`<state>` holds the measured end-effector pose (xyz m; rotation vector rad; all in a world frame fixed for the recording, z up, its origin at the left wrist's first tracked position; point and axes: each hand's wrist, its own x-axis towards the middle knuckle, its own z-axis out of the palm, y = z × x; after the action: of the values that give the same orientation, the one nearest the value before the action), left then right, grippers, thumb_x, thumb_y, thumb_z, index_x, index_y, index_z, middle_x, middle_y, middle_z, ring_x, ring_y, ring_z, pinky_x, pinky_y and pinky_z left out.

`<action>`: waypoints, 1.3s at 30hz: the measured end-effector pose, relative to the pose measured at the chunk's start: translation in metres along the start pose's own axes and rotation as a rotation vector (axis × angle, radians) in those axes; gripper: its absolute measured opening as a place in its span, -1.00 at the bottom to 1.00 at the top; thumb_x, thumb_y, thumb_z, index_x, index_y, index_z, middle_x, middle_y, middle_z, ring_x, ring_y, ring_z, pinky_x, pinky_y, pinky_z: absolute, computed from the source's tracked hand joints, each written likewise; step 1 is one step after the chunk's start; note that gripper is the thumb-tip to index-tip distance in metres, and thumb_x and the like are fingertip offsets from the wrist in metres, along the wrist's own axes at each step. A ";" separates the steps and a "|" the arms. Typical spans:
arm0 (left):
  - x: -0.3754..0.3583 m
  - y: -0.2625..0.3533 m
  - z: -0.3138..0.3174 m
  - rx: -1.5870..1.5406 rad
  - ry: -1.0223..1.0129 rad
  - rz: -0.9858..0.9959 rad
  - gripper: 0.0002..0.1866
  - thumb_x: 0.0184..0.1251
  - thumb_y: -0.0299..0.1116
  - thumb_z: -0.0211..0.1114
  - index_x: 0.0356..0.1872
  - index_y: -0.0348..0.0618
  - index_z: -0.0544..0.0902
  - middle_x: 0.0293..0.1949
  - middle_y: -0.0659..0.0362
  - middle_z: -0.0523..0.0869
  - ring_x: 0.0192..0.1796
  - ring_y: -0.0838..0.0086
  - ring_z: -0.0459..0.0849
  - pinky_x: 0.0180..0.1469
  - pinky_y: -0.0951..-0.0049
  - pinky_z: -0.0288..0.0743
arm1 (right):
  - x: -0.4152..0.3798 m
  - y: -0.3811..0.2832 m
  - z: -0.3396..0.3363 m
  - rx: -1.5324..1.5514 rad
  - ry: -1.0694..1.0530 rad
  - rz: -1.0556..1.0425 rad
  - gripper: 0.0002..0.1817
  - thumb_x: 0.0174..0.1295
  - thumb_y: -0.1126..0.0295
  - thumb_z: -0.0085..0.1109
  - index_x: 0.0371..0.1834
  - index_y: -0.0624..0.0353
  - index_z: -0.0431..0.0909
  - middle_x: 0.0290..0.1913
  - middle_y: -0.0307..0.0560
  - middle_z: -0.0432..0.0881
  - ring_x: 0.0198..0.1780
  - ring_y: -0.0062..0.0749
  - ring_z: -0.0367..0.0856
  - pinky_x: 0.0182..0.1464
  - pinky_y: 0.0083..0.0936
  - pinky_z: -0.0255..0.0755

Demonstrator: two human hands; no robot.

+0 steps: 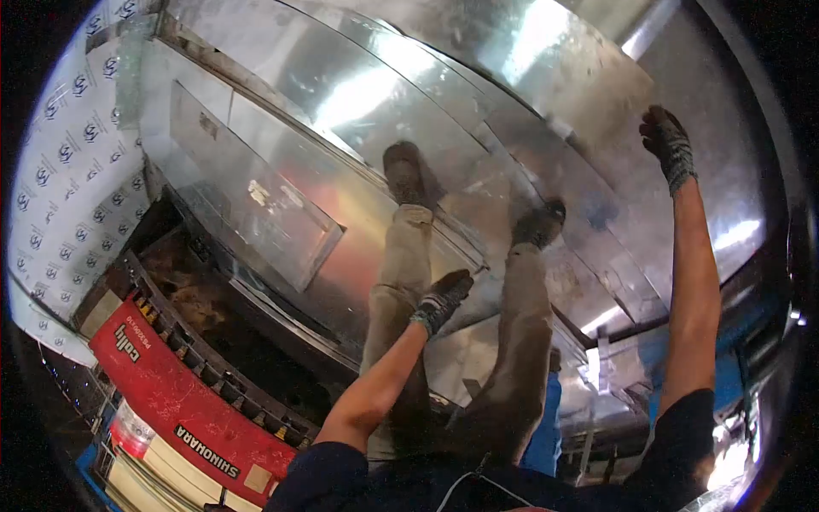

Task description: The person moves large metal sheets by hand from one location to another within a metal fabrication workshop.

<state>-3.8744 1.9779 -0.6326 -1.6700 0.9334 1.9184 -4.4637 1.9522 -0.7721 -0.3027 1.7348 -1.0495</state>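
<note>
My left hand (445, 300), in a grey glove with dark fingers, hangs in front of my legs. Its fingers are stretched out and hold nothing. My right hand (669, 147), gloved the same way, reaches far out to the right, over a large shiny metal sheet (589, 94). Its fingers are loosely bent and somewhat apart, with nothing visible in them. Under my shoes (539, 224) lie several overlapping sheets of bare metal. A narrower metal panel (256, 192) with a pale torn patch lies to the left.
A red machine beam (183, 410) lettered "SHINOHARA" curves along the lower left, beside a row of tooling clamps (205, 371) and a dark gap. White printed film (72, 188) covers a surface at the left. Blue equipment (542, 427) stands behind my legs.
</note>
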 end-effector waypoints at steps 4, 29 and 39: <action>-0.026 0.012 0.001 0.638 0.045 0.597 -0.57 0.56 -0.20 0.11 0.29 -0.21 0.52 0.28 0.02 0.59 0.35 0.25 0.50 0.40 0.32 0.35 | -0.049 0.040 0.012 -0.093 -0.115 0.147 -0.59 0.25 0.19 0.32 0.10 0.14 0.61 0.05 -0.10 0.69 0.09 -0.28 0.62 0.20 -0.39 0.50; 0.040 -0.033 -0.193 -0.365 0.006 0.191 -0.65 0.56 -0.42 0.15 0.29 -0.20 0.55 0.24 0.08 0.62 0.27 0.42 0.57 0.33 0.40 0.46 | -0.083 0.318 0.485 -0.165 -0.024 0.116 -0.36 0.37 -0.08 0.15 0.27 0.24 0.46 0.08 -0.02 0.60 0.07 -0.19 0.57 0.08 -0.24 0.49; 0.039 -0.026 -0.222 -0.251 -0.086 0.471 -0.63 0.46 -0.50 0.17 0.26 -0.25 0.54 0.28 0.08 0.59 0.32 0.35 0.54 0.42 0.42 0.36 | -0.014 0.071 0.270 -0.741 0.082 -0.258 -0.62 0.46 0.32 -0.01 0.26 0.22 0.47 0.26 0.02 0.56 0.29 -0.20 0.53 0.35 -0.39 0.39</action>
<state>-3.7102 1.8309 -0.6872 -1.5825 1.1717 2.4854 -4.2055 1.8669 -0.8392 -0.9776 2.1513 -0.5521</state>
